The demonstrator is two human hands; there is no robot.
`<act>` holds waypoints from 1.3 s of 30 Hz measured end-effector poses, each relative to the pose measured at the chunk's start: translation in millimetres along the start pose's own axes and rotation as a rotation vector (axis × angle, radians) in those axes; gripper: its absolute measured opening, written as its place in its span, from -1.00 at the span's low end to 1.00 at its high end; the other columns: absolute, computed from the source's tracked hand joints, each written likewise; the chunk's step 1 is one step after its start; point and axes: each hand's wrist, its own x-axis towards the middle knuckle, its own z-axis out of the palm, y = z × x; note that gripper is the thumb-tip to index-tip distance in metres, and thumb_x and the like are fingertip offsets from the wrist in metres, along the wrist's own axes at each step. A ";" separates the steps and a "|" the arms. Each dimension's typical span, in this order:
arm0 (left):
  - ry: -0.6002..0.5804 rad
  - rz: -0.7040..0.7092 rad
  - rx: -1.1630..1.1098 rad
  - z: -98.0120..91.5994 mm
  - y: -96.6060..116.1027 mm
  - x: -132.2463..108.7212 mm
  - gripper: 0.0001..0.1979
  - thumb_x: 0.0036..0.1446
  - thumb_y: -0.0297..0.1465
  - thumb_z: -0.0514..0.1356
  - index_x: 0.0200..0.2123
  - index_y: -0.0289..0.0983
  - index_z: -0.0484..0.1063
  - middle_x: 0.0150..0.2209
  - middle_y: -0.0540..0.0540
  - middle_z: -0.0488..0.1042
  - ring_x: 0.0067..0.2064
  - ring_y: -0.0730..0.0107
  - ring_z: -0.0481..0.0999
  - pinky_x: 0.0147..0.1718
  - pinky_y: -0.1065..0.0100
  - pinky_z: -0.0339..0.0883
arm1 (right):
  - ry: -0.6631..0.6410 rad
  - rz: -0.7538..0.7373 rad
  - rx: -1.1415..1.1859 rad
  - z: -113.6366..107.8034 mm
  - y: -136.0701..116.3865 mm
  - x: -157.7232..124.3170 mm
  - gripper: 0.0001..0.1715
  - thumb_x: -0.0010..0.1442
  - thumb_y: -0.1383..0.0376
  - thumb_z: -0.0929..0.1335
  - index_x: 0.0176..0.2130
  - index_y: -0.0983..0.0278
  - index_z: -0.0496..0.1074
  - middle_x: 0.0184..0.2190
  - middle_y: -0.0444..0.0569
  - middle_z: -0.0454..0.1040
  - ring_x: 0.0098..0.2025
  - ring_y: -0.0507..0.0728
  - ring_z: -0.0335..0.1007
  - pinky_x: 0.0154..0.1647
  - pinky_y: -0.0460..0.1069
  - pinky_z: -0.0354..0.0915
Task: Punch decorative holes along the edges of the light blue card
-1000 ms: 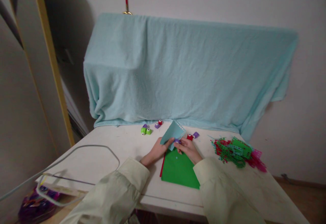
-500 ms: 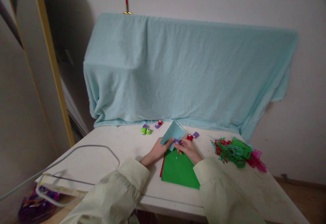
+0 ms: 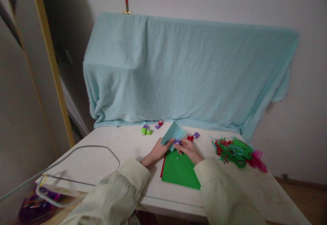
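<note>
My left hand (image 3: 160, 149) is closed on a light blue sheet of paper (image 3: 173, 133), its thumb pressed on the near part. A row of small punched holes runs along the sheet's upper right edge. At the paper's right edge, my right hand (image 3: 188, 149) is closed around a small purple paper punch (image 3: 177, 142). Below both hands lies a green sheet (image 3: 180, 170), with a red sheet (image 3: 162, 166) showing at its left edge. A tiny pale blue paper dot (image 3: 177, 158) rests on the green sheet.
Several small punches stand on the white table (image 3: 133, 150): green ones (image 3: 146, 131) left, a red one (image 3: 190, 137) and a purple one (image 3: 196, 135) right. Cut paper scraps (image 3: 237, 152) pile at the right. A grey cable (image 3: 89, 146) loops at left; a blue cloth (image 3: 191, 75) hangs behind.
Almost nothing differs. Both hands keep the same hold on the paper and the punch; the view has shifted only very slightly.
</note>
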 end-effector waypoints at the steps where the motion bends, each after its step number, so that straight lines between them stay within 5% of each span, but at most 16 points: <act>1: 0.001 0.000 -0.002 -0.1 0.1 -0.2 -0.54 0.16 -0.05 0.05 -0.36 -0.34 0.46 -0.43 -0.03 0.45 -0.41 0.40 0.33 -0.36 0.42 0.25 | -0.002 -0.002 0.003 0.3 -0.5 -0.2 -0.63 0.00 0.10 0.46 -0.29 0.31 0.41 -0.53 -0.16 0.36 -0.55 -0.01 0.27 -0.58 -0.10 0.19; 21: 0.026 0.007 0.025 -0.1 2.3 -0.5 -0.56 0.16 -0.06 0.05 -0.39 -0.33 0.46 -0.42 -0.07 0.49 -0.30 0.30 0.42 -0.23 0.35 0.29 | 0.000 -0.002 0.008 1.8 -2.8 -1.8 -0.59 -0.03 0.07 0.47 -0.31 0.31 0.40 -0.52 -0.17 0.36 -0.55 -0.01 0.27 -0.58 -0.09 0.20; 33: -0.042 -0.099 -0.095 1.4 2.3 -5.8 -0.56 0.11 0.01 0.07 -0.50 -0.26 0.28 -0.64 0.07 0.23 -0.58 0.44 0.22 -0.54 0.38 0.15 | 0.081 -0.010 -0.079 1.0 -12.4 -5.9 -0.65 0.00 0.08 0.45 -0.38 0.31 0.42 -0.60 -0.20 0.29 -0.60 -0.04 0.16 -0.64 -0.12 0.05; 39: -0.065 -0.032 -0.053 3.7 -0.3 -4.8 -0.52 0.15 0.02 0.01 -0.55 -0.26 0.26 -0.66 0.06 0.18 -0.59 0.45 0.18 -0.56 0.40 0.09 | 0.127 0.009 -0.067 2.9 -18.5 -5.4 -0.62 -0.04 0.03 0.46 -0.44 0.29 0.41 -0.62 -0.20 0.29 -0.63 -0.04 0.12 -0.64 -0.10 0.01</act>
